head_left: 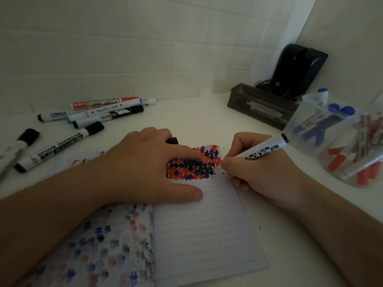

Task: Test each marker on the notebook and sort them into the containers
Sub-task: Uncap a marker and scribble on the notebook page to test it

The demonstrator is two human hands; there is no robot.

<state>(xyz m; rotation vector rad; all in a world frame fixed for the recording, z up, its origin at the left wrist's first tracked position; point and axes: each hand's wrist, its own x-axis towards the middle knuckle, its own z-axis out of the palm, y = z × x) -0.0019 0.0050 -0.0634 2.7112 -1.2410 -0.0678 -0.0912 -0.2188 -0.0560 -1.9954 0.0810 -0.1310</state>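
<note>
**Q:** White table [196,112] against a white panelled wall, dimly lit. What lies at the centre?

**A:** An open lined notebook [205,230]. Its right page carries a dense patch of red, blue and black test marks [192,164] near the top edge; the left page shows fainter blotches of the same colours.

**Q:** How does the right hand [259,175] stand?

**A:** Its fingers are curled closed around a white whiteboard marker [263,150], thumb and forefinger pinching low on the barrel. The marker tilts up and to the right, its dark-ringed rear end near the clear containers. The tip is hidden behind the fingertips, at the right edge of the marked patch; contact with the paper cannot be confirmed.

**Q:** And the left hand [145,164]?

**A:** It rests palm down on the notebook. The thumb lies straight across the lined page and the forefinger extends onto the marked patch. A black cap [173,140] protrudes beyond the knuckles, apparently held by the curled far fingers, though the hold itself is hidden.

**Q:** Where are the remaining markers?

**A:** A loose group of markers [91,112] lies on the table to the far left, well apart from the notebook. At right, a clear container [306,129] holds blue-capped markers; beside it a second clear container [356,162] holds red ones.

**Q:** Background objects?

**A:** A dark rectangular box [259,106] and, behind it, a black upright device [300,69] in the corner.
</note>
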